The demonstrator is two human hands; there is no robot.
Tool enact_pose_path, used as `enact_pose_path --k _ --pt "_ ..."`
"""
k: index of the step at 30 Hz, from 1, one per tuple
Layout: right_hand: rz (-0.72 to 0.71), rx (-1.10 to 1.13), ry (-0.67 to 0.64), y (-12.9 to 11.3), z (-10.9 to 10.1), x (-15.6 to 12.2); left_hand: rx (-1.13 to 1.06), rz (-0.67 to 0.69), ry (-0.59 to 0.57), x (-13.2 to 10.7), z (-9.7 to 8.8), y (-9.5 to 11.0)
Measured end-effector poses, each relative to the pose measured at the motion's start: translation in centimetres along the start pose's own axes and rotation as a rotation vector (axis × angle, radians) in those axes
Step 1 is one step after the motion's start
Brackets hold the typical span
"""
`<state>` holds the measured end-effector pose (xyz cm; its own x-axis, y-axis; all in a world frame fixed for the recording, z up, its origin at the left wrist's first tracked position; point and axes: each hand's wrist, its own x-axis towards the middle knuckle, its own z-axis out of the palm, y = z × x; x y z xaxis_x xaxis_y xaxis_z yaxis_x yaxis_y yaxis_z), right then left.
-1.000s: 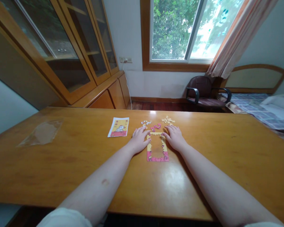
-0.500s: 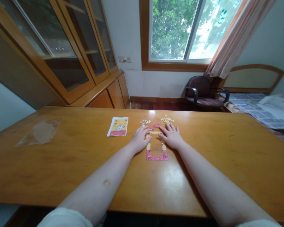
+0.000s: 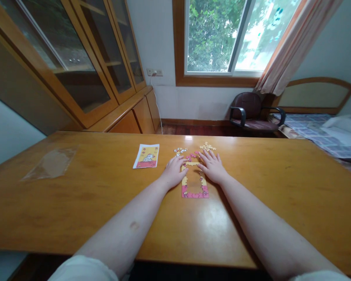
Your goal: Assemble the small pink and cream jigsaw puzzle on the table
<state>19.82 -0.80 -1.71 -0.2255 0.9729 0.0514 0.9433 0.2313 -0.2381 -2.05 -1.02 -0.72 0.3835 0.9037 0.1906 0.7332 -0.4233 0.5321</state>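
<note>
A rectangular puzzle frame (image 3: 195, 194) of joined pieces lies on the table, pink along the near end and yellow toward the far end, with bare wood inside it. My left hand (image 3: 173, 172) rests over its upper left corner, fingers stretched out. Over the upper right side lies my right hand (image 3: 214, 168), fingers spread. Just beyond the frame are loose pink puzzle pieces (image 3: 193, 155) between the two hands. White puzzle pieces (image 3: 180, 150) lie past my left fingertips, and a pile of yellow puzzle pieces (image 3: 207, 146) past my right ones.
A picture card (image 3: 146, 156) with a white animal on yellow and pink lies left of my left hand. Farther left is a clear plastic bag (image 3: 53, 163) on the wooden table (image 3: 105, 195). Beyond the table stand a glass-door cabinet (image 3: 111, 105), an armchair (image 3: 250, 113) and a bed (image 3: 307, 125).
The whole view has shifted very slightly. Both hands stay around the upper part of the puzzle frame, and the pieces look the same.
</note>
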Motion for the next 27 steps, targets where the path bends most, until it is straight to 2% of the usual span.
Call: enact_pose_path --k 7,12,16,20,27 --pt "0.019 -0.033 -0.052 -0.37 -0.35 0.32 0.007 -0.017 -0.002 0.20 0.09 -0.04" --pt "0.071 0.007 -0.027 -0.23 -0.42 0.34 0.007 -0.048 -0.005 0.12 -0.25 -0.29" --pt "0.061 -0.002 -0.016 -0.24 -0.34 0.31 0.005 -0.072 -0.012 0.07 -0.56 -0.15" --pt "0.049 -0.016 -0.035 -0.31 -0.34 0.35 0.007 -0.065 -0.016 0.13 -0.45 -0.17" --pt "0.052 0.022 0.008 -0.03 0.07 0.51 0.020 -0.038 -0.003 0.23 -0.17 -0.60"
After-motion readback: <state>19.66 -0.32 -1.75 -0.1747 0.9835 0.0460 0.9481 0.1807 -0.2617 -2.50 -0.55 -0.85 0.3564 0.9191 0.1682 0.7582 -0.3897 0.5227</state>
